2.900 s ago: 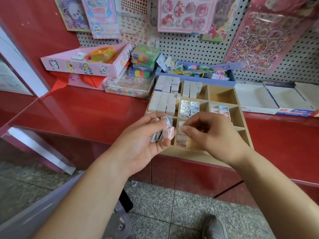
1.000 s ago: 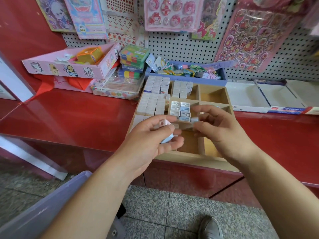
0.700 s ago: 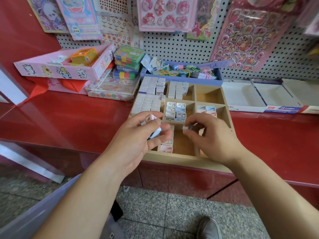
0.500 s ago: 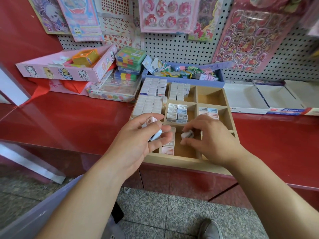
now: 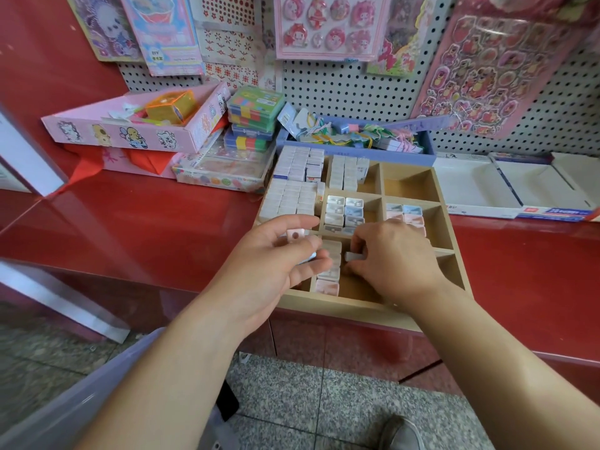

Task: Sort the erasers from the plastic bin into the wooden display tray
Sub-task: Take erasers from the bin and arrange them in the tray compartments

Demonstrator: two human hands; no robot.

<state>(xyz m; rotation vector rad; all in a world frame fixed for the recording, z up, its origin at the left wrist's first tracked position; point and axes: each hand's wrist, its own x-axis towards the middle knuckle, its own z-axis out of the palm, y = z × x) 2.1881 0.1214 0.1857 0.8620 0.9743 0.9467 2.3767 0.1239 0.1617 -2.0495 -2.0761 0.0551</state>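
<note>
A: Right hand (image 5: 396, 258), position?

B: Down in the near-centre cell of the wooden display tray (image 5: 341, 307). Half a second back it hovered higher over that same cell. Now thumb and fingertips pinch one whitish eraser (image 5: 352, 255), held low and just beside the column of erasers (image 5: 329, 266) lined along the cell's left wall. Cannot tell whether it touches the column.

A: Left hand (image 5: 276, 264)?

B: Fingers curled round a small reserve. A pink one (image 5: 295, 234) shows by the thumb, and a bluish edge shows below the fingers. The hand hangs over the tray's near-left corner, barely shifted in the last second. The handful looks thinner than about three seconds ago, when more stuck out of the grip.

A: Meaning for the task?

B: Judgement only: one placement is under way, likely starting a second column in this cell. Not yet let go. The left hand serves as feeder, so probably a few more placements before another reach to the plastic bin (image 5: 81, 401).

A: Bin location?

B: Lower-left edge of view, under the left forearm, off the bench (image 5: 146, 228). Its contents are out of sight.

A: Tray overall?

B: Left cells are packed with white boxed erasers (image 5: 292, 196). Centre and right-middle cells are part filled. Task looks midway at best.
</note>
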